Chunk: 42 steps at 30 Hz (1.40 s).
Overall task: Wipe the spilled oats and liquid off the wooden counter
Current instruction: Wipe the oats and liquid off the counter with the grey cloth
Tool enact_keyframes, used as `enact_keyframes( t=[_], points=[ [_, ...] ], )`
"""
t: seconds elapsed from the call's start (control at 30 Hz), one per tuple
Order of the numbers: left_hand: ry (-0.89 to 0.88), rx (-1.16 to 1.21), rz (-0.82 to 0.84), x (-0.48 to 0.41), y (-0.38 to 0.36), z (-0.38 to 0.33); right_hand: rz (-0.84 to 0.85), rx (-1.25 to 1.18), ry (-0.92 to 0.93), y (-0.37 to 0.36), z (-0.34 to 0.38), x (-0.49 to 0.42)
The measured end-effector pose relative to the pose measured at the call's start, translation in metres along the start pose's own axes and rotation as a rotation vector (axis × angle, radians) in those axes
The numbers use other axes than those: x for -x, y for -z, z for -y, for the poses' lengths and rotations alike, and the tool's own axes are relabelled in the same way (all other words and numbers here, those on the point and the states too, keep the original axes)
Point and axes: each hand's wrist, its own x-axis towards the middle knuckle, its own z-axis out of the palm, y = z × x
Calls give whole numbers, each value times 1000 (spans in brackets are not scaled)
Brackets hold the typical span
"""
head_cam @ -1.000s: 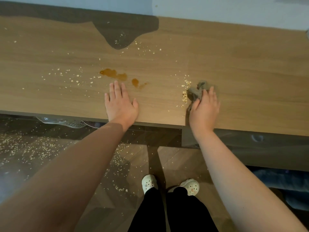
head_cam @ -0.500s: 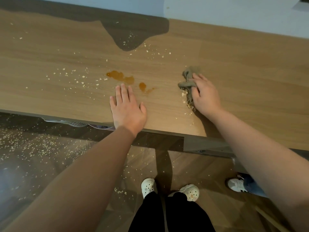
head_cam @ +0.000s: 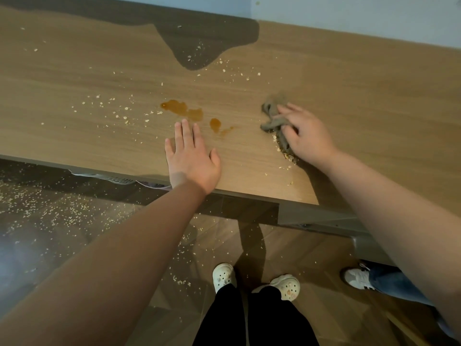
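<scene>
A wooden counter [head_cam: 349, 101] carries a brown liquid spill [head_cam: 183, 109] at its middle, with a smaller drop to its right. Loose oats [head_cam: 119, 111] are scattered left of the spill and more lie farther back. My left hand [head_cam: 190, 158] rests flat on the counter near the front edge, fingers straight, just in front of the spill. My right hand [head_cam: 303, 134] grips a crumpled grey-brown cloth [head_cam: 272, 118] pressed on the counter right of the spill. A small heap of oats [head_cam: 287, 154] sits along the cloth's near edge.
Many oats are strewn over the dark floor [head_cam: 50, 211] at the lower left. My feet in white clogs [head_cam: 224, 277] stand below the counter edge. Another person's white sneaker and jeans leg [head_cam: 359, 277] are at the right. A pale wall [head_cam: 349, 13] runs behind the counter.
My right hand has carried the cloth from the front edge farther onto the counter, dragging oats with it. The view has shifted. My left hand stays flat in the same spot.
</scene>
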Motion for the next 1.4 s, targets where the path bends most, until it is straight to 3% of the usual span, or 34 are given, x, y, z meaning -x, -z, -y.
enact_keyframes(
  t=[0.4, 0.53, 0.67, 0.77, 0.87, 1.2, 1.27, 1.4],
  points=[
    [1, 10, -24, 2, 2, 0, 82, -176, 175, -43, 57, 110],
    [4, 7, -21, 2, 1, 0, 19, -423, -100, -17, 64, 114],
    [4, 12, -27, 2, 0, 0, -335, -396, -266, 23, 26, 81],
    [7, 20, -30, 1, 0, 0, -205, -204, -352, 20, -7, 68],
    [1, 21, -32, 2, 0, 0, -126, 74, -245, -5, -4, 74],
    [-9, 7, -12, 0, 2, 2, -46, 73, 318, -68, 64, 108],
    [-9, 11, -5, 1, 2, 1, -149, -14, 224, -55, 61, 107],
    [-11, 25, -12, 2, 2, 0, -423, -115, -243, -7, 37, 84]
  ],
)
